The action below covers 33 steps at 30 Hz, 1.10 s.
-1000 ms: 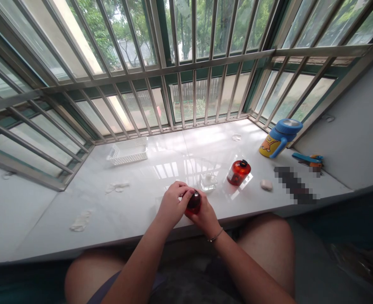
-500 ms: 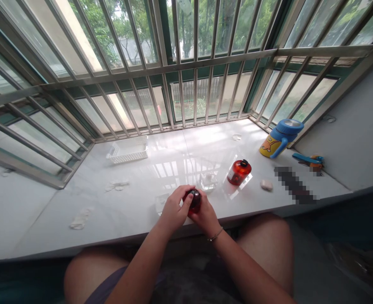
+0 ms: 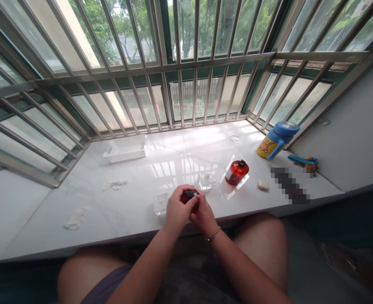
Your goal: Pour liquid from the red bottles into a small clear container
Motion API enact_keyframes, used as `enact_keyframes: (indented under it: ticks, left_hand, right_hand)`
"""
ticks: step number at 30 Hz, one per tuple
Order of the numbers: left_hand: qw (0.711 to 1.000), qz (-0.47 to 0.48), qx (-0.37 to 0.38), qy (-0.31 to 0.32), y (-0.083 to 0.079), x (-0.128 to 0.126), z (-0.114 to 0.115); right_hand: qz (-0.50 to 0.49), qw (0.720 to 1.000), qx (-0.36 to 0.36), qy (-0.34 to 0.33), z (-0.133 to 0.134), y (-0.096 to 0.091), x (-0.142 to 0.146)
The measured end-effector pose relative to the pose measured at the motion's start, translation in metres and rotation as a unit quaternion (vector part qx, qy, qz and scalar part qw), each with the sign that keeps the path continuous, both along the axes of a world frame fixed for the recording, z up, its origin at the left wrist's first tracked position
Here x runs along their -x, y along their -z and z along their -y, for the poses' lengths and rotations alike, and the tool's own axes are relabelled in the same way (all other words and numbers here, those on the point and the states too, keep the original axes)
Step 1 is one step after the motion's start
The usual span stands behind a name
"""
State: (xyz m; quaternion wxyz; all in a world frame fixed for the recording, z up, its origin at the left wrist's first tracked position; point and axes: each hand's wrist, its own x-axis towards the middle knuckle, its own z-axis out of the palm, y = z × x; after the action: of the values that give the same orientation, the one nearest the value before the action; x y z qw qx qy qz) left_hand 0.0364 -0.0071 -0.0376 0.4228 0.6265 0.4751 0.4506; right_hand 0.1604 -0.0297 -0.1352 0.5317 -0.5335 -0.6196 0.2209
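My left hand (image 3: 177,207) and right hand (image 3: 202,214) cup the red bottle (image 3: 188,197) over the worktop (image 3: 126,202), fingers (image 3: 181,195) curled tight around it (a slack grip could drop it onto the clear cube (image 3: 160,203) just beside).

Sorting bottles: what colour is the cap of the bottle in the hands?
The cap looks black, seen best in the head view.

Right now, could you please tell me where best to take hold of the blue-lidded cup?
Probably the cup by its blue handle, coming from the near side: it stands upright with the loop angled toward you, so fingers could hook through it.
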Motion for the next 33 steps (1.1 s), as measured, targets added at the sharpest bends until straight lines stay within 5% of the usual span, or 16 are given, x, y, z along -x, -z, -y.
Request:
enact_keyframes:
  ticks: [4, 9, 27, 33]
  left_hand:
    - [0.998, -0.026, -0.021, 0.044, -0.0048, 0.0020, -0.0006]
    - [0.999, 0.021, 0.029, 0.019, -0.0035, -0.0004, 0.0000]
    - [0.997, -0.024, -0.012, 0.070, -0.0018, 0.0034, -0.0043]
    - [0.997, 0.031, 0.026, 0.059, -0.0013, 0.0030, -0.0043]
  right_hand:
    - [0.013, 1.000, -0.001, 0.007, -0.0001, 0.0000, -0.0005]
    - [0.013, 1.000, 0.012, 0.006, -0.0004, 0.0013, -0.0014]
    - [0.013, 1.000, 0.012, -0.004, -0.0010, 0.0087, -0.0017]
    - [0.011, 1.000, 0.022, -0.013, -0.0006, 0.0062, -0.0027]
